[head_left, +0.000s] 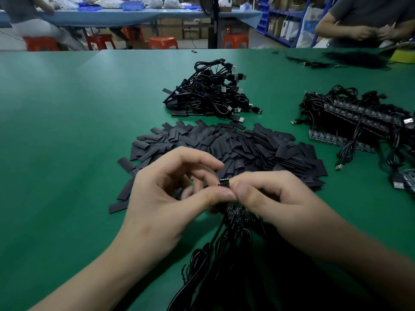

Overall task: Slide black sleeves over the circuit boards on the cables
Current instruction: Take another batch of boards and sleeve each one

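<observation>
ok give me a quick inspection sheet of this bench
surface: green table, flat
job's things: black sleeves piled mid-table; circuit board held at the near side, no sleeve seen on it
clutter: dark tangled heap at far right edge
fingers: left hand and right hand both pinch the circuit board's top end
cables: sleeved cables heaped at the back; bare boards with cables on the right; black leads trail below the held board
surroundings: red stools, blue-covered table, another person far right

One left hand (161,198), one right hand (276,198), one heap of black sleeves (247,144), three cable bundles (211,93), four red stools (162,42).
</observation>
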`<state>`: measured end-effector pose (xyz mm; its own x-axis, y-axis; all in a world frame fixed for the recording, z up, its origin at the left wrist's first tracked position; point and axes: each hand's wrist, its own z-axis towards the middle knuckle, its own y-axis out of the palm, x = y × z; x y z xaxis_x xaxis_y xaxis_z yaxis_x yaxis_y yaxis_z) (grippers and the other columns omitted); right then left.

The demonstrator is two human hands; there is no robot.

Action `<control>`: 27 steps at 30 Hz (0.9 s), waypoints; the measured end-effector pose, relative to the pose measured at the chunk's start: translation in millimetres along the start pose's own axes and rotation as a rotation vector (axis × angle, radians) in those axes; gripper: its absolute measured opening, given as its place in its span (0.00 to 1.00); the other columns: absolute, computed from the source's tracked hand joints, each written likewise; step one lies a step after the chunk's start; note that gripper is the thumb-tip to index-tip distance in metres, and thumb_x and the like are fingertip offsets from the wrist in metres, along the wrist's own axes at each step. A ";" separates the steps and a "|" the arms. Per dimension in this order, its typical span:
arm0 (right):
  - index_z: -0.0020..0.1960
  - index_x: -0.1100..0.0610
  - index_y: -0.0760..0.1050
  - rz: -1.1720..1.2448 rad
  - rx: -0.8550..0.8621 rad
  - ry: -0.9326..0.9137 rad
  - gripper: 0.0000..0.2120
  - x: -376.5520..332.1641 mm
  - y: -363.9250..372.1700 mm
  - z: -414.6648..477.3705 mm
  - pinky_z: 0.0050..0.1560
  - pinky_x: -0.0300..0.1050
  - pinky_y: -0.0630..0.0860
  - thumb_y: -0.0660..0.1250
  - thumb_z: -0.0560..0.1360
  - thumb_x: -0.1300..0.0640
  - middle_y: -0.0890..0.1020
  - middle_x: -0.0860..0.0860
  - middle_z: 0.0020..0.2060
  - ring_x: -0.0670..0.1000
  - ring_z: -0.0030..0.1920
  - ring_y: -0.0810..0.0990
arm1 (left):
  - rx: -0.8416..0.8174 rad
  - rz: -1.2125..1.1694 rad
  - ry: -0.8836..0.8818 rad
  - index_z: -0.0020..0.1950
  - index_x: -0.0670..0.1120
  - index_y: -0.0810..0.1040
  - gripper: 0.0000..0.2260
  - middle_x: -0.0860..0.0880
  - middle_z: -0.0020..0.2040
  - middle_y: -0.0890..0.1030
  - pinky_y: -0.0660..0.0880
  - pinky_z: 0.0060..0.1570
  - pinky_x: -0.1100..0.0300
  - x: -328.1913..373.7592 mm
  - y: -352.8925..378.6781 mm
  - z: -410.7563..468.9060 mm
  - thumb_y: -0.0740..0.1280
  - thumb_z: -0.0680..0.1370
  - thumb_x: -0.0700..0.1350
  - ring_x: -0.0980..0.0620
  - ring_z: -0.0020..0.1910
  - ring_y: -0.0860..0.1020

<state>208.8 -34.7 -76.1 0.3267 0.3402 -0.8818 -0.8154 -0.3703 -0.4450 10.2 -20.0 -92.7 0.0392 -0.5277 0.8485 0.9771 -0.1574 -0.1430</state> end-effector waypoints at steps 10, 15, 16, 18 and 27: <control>0.49 0.55 0.85 0.365 -0.105 0.106 0.05 2.4 -8.8 -4.8 0.47 0.36 0.80 0.71 0.77 0.56 0.87 0.53 0.41 0.50 0.44 0.87 | 0.185 0.276 -0.079 0.51 0.55 0.83 0.04 0.54 0.41 0.84 0.74 0.36 0.65 -15.4 -16.3 4.5 0.69 0.81 0.51 0.56 0.36 0.79; 0.51 0.52 0.85 0.628 -0.098 -0.081 0.08 -9.9 -13.6 -5.6 0.41 0.40 0.81 0.73 0.75 0.50 0.85 0.48 0.35 0.46 0.34 0.85 | 0.079 0.858 -0.092 0.56 0.56 0.82 0.08 0.61 0.47 0.81 0.73 0.50 0.56 -28.5 -23.1 8.2 0.72 0.77 0.49 0.55 0.49 0.77; 0.52 0.51 0.84 0.671 -0.087 -0.121 0.09 -12.3 -17.1 -4.5 0.40 0.40 0.80 0.73 0.74 0.48 0.84 0.46 0.35 0.44 0.32 0.83 | 0.050 0.919 -0.090 0.56 0.55 0.82 0.10 0.61 0.48 0.81 0.73 0.50 0.55 -28.7 -23.6 8.0 0.73 0.76 0.51 0.54 0.51 0.77; 0.51 0.49 0.83 0.740 -0.034 -0.178 0.09 -17.1 -30.1 -1.8 0.38 0.39 0.80 0.72 0.74 0.45 0.83 0.43 0.33 0.40 0.29 0.80 | 0.011 1.026 -0.076 0.56 0.55 0.81 0.12 0.58 0.48 0.81 0.72 0.50 0.54 -28.8 -25.8 7.8 0.73 0.75 0.55 0.51 0.52 0.76; 0.45 0.46 0.84 -0.259 0.109 0.134 0.11 -22.2 -67.9 4.1 0.28 0.37 0.76 0.74 0.69 0.41 0.82 0.47 0.30 0.44 0.26 0.78 | -0.057 1.249 -0.072 0.55 0.55 0.83 0.12 0.56 0.49 0.85 0.72 0.48 0.53 -23.8 -31.2 9.4 0.75 0.74 0.57 0.48 0.51 0.81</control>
<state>255.0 -13.5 -25.7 0.5844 0.2918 -0.7571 -0.7409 -0.1887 -0.6446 -19.2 5.3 -103.5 0.9445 -0.2957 0.1430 0.2538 0.3806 -0.8892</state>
